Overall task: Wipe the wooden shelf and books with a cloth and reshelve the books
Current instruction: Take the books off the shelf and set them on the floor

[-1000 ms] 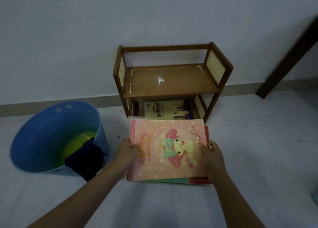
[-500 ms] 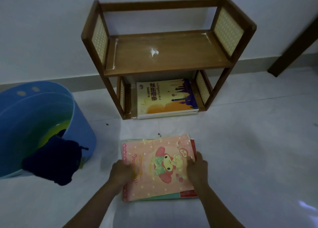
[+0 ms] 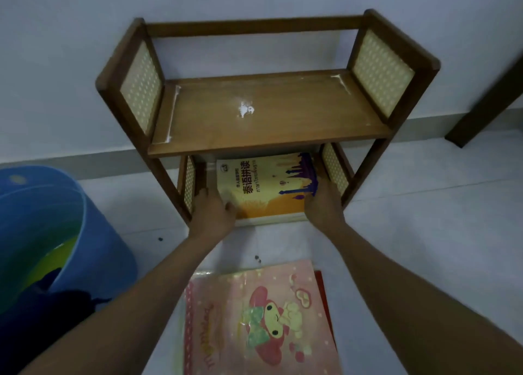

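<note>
A small wooden shelf point(image 3: 271, 125) with woven side panels stands against the wall; its top board carries a white smudge and dusty edges. On the bottom board lies a yellow book point(image 3: 266, 188) with a purple skyline. My left hand point(image 3: 212, 213) grips its left edge, thumb on the cover. My right hand point(image 3: 324, 205) holds its right edge. A pink cartoon book point(image 3: 260, 321) lies on the floor on top of a small stack, between my forearms. A dark cloth point(image 3: 53, 309) hangs over the rim of the blue bucket.
A blue bucket point(image 3: 93, 233) with yellow-green liquid stands on the floor at the left. A dark wooden leg point(image 3: 486, 103) leans at the right by the wall. Small dark specks dot the pale tiled floor in front of the shelf.
Both hands let go of the pink book stack, which now rests on the floor, and reached forward to take the yellow book on the bottom board. The view moved closer to the shelf.
</note>
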`<state>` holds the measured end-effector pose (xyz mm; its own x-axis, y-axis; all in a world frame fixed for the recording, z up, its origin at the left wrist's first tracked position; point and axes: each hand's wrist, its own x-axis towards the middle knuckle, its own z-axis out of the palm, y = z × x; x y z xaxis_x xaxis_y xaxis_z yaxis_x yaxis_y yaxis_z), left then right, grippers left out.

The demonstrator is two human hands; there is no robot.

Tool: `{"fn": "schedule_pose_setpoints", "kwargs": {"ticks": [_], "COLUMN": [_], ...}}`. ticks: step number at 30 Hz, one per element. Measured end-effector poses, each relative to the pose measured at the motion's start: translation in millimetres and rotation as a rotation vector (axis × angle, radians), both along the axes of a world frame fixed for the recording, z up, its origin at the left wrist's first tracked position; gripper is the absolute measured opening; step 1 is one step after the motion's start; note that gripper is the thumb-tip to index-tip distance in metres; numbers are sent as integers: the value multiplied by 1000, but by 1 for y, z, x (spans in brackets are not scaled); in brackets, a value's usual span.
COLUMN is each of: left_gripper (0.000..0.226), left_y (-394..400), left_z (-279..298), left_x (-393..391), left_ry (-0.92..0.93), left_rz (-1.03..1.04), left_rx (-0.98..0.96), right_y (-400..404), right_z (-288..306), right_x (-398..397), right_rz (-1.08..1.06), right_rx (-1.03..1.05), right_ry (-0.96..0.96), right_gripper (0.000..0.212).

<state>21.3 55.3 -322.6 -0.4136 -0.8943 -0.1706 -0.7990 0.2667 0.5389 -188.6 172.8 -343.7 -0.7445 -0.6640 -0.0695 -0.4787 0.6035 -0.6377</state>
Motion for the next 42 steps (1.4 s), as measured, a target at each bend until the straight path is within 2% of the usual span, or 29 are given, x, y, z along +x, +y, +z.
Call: {"fn": "schedule_pose_setpoints", "kwargs": {"ticks": [2, 4, 5, 6, 8, 9, 12, 14, 18, 21, 25, 30, 31, 33, 34, 38, 42], "left_gripper": [53, 41, 34, 33, 31, 30, 27, 31, 16, 29, 34, 13, 18, 47, 50, 41, 58], "left_y": [-22, -29, -31, -36, -40, -42, -45, -46, -49, -50, -40, 8, 19, 38, 48, 92, 120], "left_z": [-20, -21, -20, -23, -26, -26, -22, -17, -12, -20, -19, 14, 19, 22, 26, 29, 16], "left_x": [-15, -25, -27, -29, -29, -28, -27, -28, -26, -21, -11, 8, 14, 31, 40, 81, 113], "left_ry": [0, -39, 0, 51, 290, 398, 537, 541, 549, 542, 530, 568, 582, 550, 523, 386, 228], "left_rz": [113, 257, 292, 316, 422, 489, 531, 501, 477, 426, 359, 457, 470, 474, 462, 454, 471], "left_rx": [81, 233, 316, 398, 587, 672, 777, 786, 854, 918, 849, 796, 781, 782, 788, 756, 742], "right_y": [-14, -20, -23, -25, -30, -32, -38, -42, -44, -37, -13, 44, 57, 81, 92, 139, 166], "right_z": [-1, -6, -9, -13, -21, -23, -35, -35, -30, -29, -19, 1, 6, 14, 17, 18, 6], "right_x": [-15, -24, -28, -31, -36, -37, -43, -42, -42, -40, -30, 3, 13, 33, 43, 84, 113], "right_rz": [8, -27, -60, -102, -183, -200, -230, -250, -259, -259, -322, -357, -359, -379, -389, -401, -398], "right_rx": [126, 224, 254, 266, 213, 195, 193, 198, 138, 33, -64, -111, -115, -119, -122, -106, -13], "right_ry": [28, -20, -71, -143, -294, -330, -353, -359, -443, -506, -638, -672, -679, -690, -691, -710, -689], "right_gripper": [36, 34, 33, 34, 33, 31, 33, 37, 26, 33, 41, 48, 44, 35, 35, 39, 45]}}
